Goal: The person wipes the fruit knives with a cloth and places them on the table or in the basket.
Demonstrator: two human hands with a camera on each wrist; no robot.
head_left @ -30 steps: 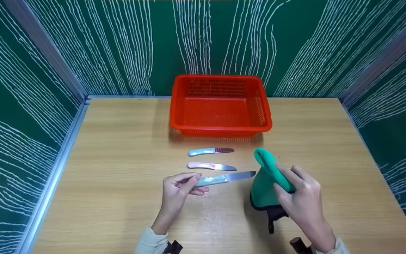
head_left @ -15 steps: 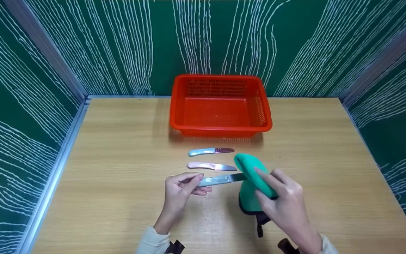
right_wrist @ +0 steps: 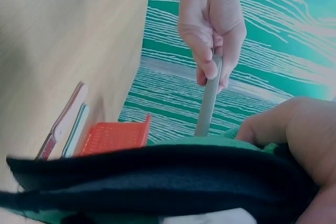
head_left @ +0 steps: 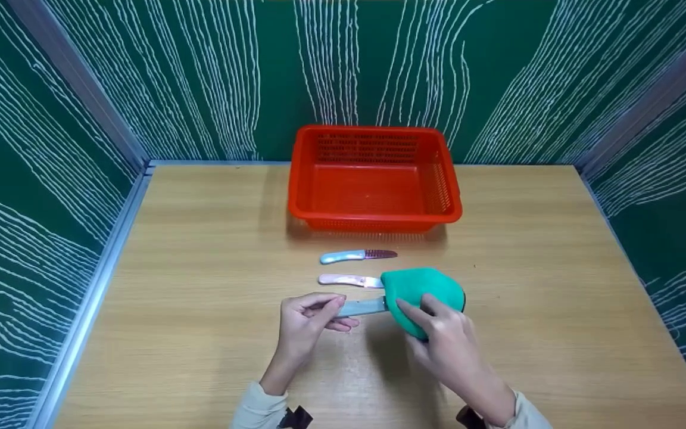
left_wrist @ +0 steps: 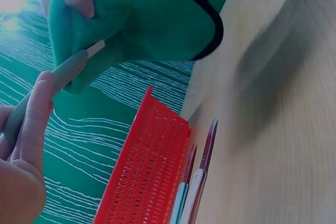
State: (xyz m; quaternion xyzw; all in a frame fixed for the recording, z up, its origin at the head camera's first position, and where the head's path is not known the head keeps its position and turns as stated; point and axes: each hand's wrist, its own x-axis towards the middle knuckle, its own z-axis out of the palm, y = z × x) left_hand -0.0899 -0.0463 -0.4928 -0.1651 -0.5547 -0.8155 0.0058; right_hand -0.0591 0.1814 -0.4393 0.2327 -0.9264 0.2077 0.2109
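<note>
Positions were read in the head view, clock centred on the held knife.

Left hand: at 9 o'clock; thumb and fingers pinched the handle of the held knife; a pale sleeve covered the forearm.

Pink-handled knife: at 11 o'clock; lay flat on the wood-grain table, its handle toward 9 o'clock, its blade end hidden behind the cloth.

Blue-handled knife: at 12 o'clock, just beyond the pink one; lay flat, its dark, patterned blade toward 3 o'clock.

Held knife: grey-blue handle; raised above the table between the hands, its blade running toward 3 o'clock into the cloth, mostly hidden.

Red basket: at 12 o'clock, beyond all three knives; stood upright, perforated sides.

Green cloth: at 3 o'clock; black-edged, folded, lifted off the table.

Right hand: at 4 o'clock; gripped the green cloth, fingers pressed on its outer face.
</note>
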